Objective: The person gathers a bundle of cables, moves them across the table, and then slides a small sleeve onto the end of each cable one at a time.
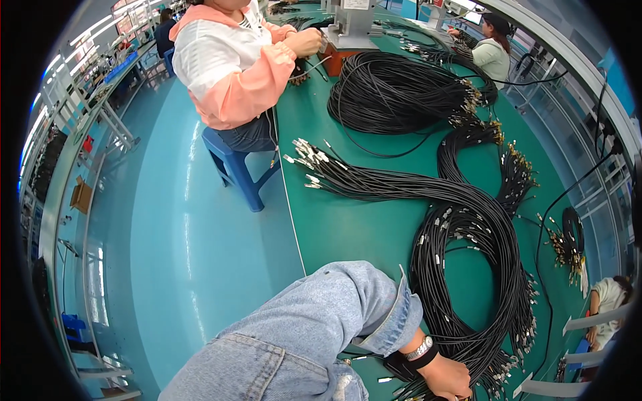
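Note:
My left hand [445, 378] reaches in at the lower edge, from a denim sleeve with a watch and a dark band at the wrist. Its fingers curl downward against a bundle of thin black cables [414, 390]; the fingertips and anything in them are hidden. Just beyond the hand lies a large coil of black cables [506, 281] with small white and metal ends. A long tail of that coil sweeps left across the green table [348, 234] and ends in white-tipped connectors [314, 155]. My right hand is out of sight.
Farther along sits a bigger black cable coil [394, 93] with brass-coloured ends. A co-worker in a white and pink jacket [224, 73] sits on a blue stool [237, 164] beside a grey machine [354, 23]. A small cable coil [572, 234] lies near the right edge.

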`<action>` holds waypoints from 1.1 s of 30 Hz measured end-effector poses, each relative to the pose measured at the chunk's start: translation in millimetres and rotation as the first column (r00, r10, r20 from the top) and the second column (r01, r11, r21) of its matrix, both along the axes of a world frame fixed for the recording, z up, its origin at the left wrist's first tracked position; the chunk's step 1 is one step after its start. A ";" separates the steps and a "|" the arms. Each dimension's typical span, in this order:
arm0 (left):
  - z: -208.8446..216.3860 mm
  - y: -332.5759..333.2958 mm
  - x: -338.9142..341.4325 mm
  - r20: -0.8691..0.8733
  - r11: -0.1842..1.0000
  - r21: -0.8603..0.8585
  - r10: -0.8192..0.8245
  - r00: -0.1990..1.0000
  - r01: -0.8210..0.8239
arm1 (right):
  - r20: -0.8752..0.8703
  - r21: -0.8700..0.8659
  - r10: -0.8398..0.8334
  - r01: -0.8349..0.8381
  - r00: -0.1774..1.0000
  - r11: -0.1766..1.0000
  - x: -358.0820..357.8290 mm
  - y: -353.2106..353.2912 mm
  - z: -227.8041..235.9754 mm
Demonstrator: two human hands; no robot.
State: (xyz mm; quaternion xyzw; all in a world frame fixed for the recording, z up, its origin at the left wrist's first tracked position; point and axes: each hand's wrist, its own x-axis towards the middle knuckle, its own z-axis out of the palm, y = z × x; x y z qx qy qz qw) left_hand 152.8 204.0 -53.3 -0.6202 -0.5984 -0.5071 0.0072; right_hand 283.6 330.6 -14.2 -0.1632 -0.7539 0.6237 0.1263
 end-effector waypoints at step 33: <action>-1.0 2.7 0.8 0.041 0.998 -0.039 0.048 0.998 -0.047 | -0.017 0.073 0.033 -0.032 0.999 0.997 -1.2 -4.8 2.8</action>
